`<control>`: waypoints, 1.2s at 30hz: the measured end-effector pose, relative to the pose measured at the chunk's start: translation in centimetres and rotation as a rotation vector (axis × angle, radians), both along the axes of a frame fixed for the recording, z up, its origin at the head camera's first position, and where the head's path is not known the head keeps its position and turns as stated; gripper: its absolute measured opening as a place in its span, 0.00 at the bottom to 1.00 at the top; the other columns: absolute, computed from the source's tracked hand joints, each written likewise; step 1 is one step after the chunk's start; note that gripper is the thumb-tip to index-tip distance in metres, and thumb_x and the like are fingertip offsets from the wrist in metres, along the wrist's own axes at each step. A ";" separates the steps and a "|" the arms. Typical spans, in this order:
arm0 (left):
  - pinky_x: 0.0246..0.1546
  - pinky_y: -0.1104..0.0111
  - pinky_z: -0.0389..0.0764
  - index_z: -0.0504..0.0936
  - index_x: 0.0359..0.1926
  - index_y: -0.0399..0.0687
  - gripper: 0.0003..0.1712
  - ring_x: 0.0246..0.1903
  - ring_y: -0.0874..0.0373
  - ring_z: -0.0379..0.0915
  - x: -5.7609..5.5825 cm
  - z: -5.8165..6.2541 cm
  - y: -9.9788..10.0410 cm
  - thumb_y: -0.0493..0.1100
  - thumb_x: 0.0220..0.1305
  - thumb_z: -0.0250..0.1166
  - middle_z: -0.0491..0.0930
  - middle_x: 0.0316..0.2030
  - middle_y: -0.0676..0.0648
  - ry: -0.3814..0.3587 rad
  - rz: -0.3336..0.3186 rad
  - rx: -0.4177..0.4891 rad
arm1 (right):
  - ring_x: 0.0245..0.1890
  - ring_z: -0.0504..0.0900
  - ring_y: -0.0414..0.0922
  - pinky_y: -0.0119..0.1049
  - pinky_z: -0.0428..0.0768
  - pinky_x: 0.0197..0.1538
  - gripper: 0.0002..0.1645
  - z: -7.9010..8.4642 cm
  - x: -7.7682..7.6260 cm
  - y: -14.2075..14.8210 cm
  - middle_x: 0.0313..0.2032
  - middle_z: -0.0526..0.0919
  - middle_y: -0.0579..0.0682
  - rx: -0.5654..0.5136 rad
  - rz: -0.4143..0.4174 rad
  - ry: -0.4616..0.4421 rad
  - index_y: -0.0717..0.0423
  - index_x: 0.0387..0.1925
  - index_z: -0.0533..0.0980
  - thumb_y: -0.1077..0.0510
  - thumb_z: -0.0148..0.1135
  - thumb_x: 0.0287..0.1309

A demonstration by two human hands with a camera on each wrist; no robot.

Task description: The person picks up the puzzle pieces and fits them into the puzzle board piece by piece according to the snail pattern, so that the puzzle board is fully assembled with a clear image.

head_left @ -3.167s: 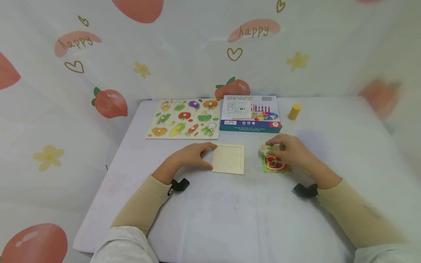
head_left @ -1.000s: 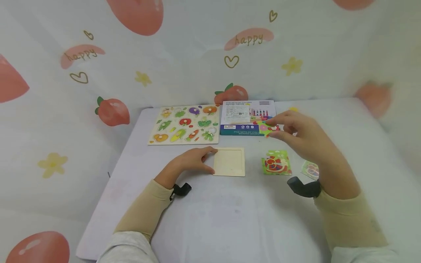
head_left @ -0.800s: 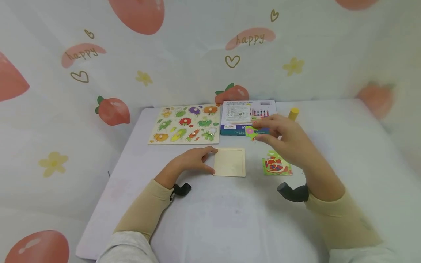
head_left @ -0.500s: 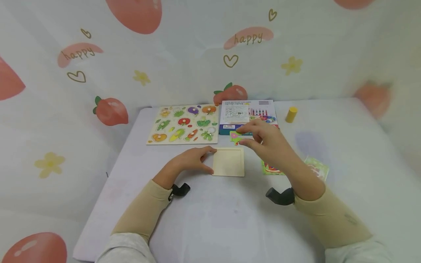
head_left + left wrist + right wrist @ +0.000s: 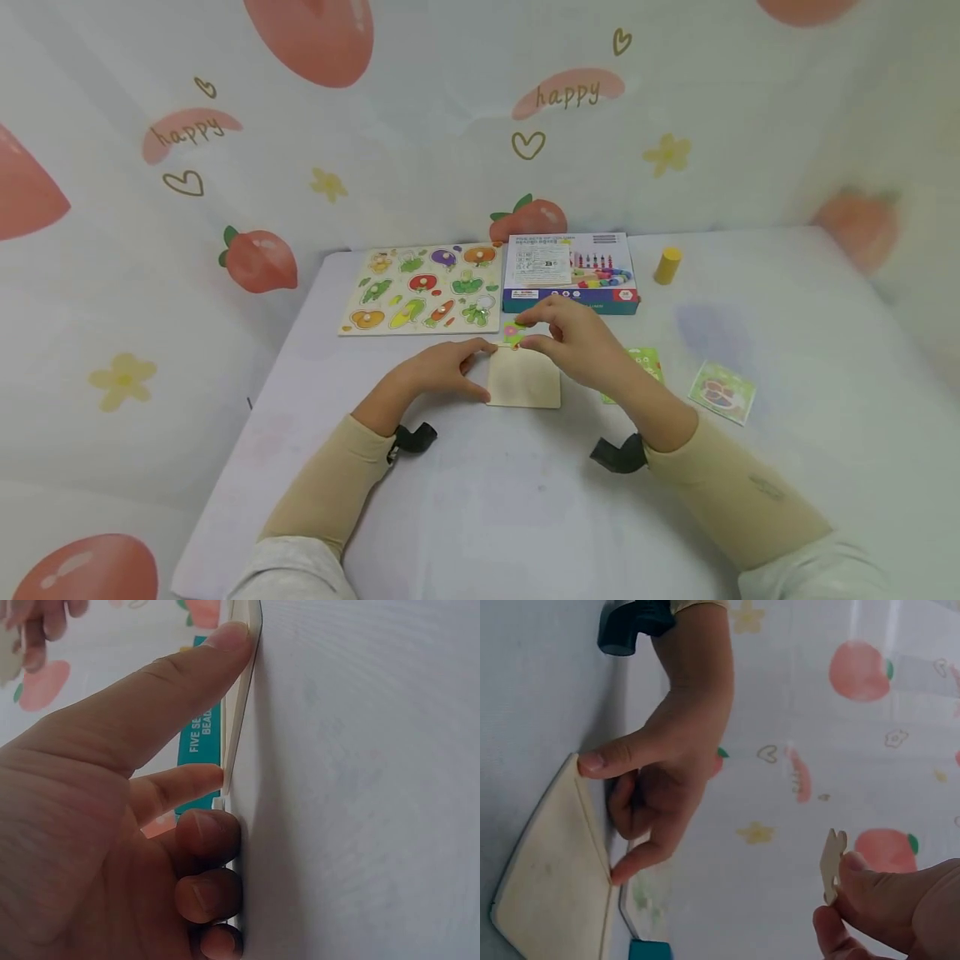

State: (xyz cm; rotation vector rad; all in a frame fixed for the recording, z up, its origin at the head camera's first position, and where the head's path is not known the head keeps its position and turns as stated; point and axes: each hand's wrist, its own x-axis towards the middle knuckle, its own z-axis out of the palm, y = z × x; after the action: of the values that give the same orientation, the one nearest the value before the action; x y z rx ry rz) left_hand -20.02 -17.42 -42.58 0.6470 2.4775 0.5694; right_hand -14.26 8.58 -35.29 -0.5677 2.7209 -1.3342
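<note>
A shallow square wooden puzzle tray (image 5: 525, 385) with a raised rim lies on the table, its inside bare. My left hand (image 5: 438, 371) holds it by the left side, thumb at the near corner and index finger at the far one. Between thumb and index finger, my right hand (image 5: 581, 346) pinches a small green jigsaw piece (image 5: 513, 332) with a pink flower, raised over the tray's far left corner. Its plain wooden edge (image 5: 830, 866) shows in the right wrist view. More green jigsaw pieces (image 5: 647, 364) lie partly hidden behind the right forearm.
Right of those pieces lies a square picture card (image 5: 722, 390). At the back stand a vegetable peg puzzle (image 5: 420, 335), a beaded-column toy box (image 5: 573, 292) and a yellow cylinder (image 5: 667, 265). A printed cloth (image 5: 420, 150) hangs behind the table.
My right hand takes the green jigsaw piece from the pile, lifts it, then carries it left and down to the tray. The left hand stays at the tray's side.
</note>
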 end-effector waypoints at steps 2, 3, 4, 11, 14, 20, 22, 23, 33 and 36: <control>0.36 0.62 0.64 0.71 0.71 0.62 0.46 0.33 0.57 0.65 0.0 0.0 0.0 0.60 0.54 0.79 0.68 0.32 0.49 0.006 -0.005 0.003 | 0.38 0.72 0.49 0.40 0.71 0.36 0.19 -0.7 -0.4 -0.3 0.49 0.82 0.48 -0.001 0.002 -0.015 0.52 0.55 0.85 0.55 0.72 0.64; 0.36 0.62 0.64 0.71 0.71 0.62 0.46 0.33 0.57 0.65 0.0 -0.1 0.0 0.60 0.54 0.79 0.68 0.31 0.49 0.009 -0.007 0.004 | 0.38 0.72 0.49 0.40 0.72 0.37 0.18 -1.0 -0.6 -0.4 0.49 0.83 0.49 0.003 0.003 -0.022 0.52 0.55 0.85 0.55 0.72 0.64; 0.36 0.63 0.64 0.71 0.71 0.61 0.46 0.33 0.57 0.65 0.0 -0.1 0.0 0.60 0.54 0.79 0.68 0.31 0.49 0.012 -0.010 0.006 | 0.39 0.72 0.49 0.40 0.72 0.37 0.18 -1.3 -0.8 -0.5 0.49 0.83 0.49 0.009 0.004 -0.029 0.52 0.55 0.85 0.55 0.72 0.64; 0.35 0.63 0.64 0.71 0.71 0.62 0.45 0.32 0.57 0.64 -0.1 -0.3 0.0 0.60 0.54 0.80 0.68 0.31 0.49 0.021 -0.020 0.006 | 0.42 0.73 0.49 0.40 0.73 0.42 0.19 -3.5 -2.0 -1.3 0.50 0.84 0.49 0.041 0.013 -0.111 0.52 0.56 0.85 0.55 0.72 0.64; 0.35 0.63 0.64 0.69 0.71 0.61 0.47 0.31 0.57 0.64 -0.1 -0.3 0.0 0.60 0.54 0.80 0.68 0.31 0.49 0.022 -0.023 0.011 | 0.43 0.73 0.49 0.40 0.74 0.43 0.19 -4.4 -2.4 -1.4 0.50 0.84 0.49 0.025 0.012 -0.155 0.52 0.56 0.85 0.55 0.72 0.64; 0.33 0.64 0.63 0.65 0.75 0.59 0.51 0.31 0.57 0.63 -0.1 -0.2 0.1 0.60 0.54 0.79 0.68 0.31 0.48 0.024 -0.027 0.003 | 0.44 0.74 0.50 0.40 0.74 0.44 0.19 -6.0 -3.2 -1.7 0.50 0.84 0.51 0.025 0.028 -0.232 0.54 0.56 0.84 0.55 0.70 0.65; 0.33 0.64 0.63 0.64 0.76 0.58 0.52 0.31 0.58 0.63 -0.1 -0.2 0.0 0.60 0.55 0.79 0.68 0.31 0.48 0.025 -0.028 -0.002 | 0.45 0.74 0.50 0.40 0.74 0.45 0.19 -6.6 -3.5 -1.8 0.50 0.83 0.50 0.037 0.022 -0.255 0.54 0.56 0.85 0.55 0.70 0.65; 0.33 0.64 0.62 0.64 0.76 0.59 0.52 0.31 0.58 0.63 -0.1 -0.2 0.0 0.61 0.55 0.79 0.68 0.31 0.49 0.026 -0.029 -0.005 | 0.45 0.74 0.50 0.40 0.74 0.46 0.19 -6.9 -3.6 -1.8 0.50 0.83 0.51 0.043 0.023 -0.259 0.54 0.56 0.85 0.55 0.70 0.65; 0.35 0.63 0.63 0.65 0.77 0.59 0.52 0.33 0.57 0.64 -0.2 -0.3 0.1 0.62 0.55 0.78 0.68 0.32 0.49 0.012 -0.037 -0.010 | 0.44 0.74 0.48 0.41 0.71 0.47 0.18 -9.0 -4.3 -2.1 0.49 0.83 0.49 0.092 0.026 -0.198 0.54 0.54 0.86 0.53 0.72 0.64; 0.35 0.64 0.63 0.65 0.77 0.60 0.52 0.33 0.57 0.65 -0.2 -0.4 0.1 0.63 0.55 0.77 0.68 0.32 0.48 0.009 -0.028 -0.022 | 0.40 0.75 0.46 0.40 0.72 0.43 0.19 -9.5 -4.4 -2.2 0.44 0.82 0.47 0.144 0.041 -0.137 0.53 0.54 0.86 0.52 0.72 0.64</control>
State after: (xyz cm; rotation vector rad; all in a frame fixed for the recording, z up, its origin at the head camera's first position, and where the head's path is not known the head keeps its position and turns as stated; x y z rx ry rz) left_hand -20.24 -17.36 -42.93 0.6757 2.4760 0.5295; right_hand -18.64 6.36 -44.80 -0.4982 2.6515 -1.1129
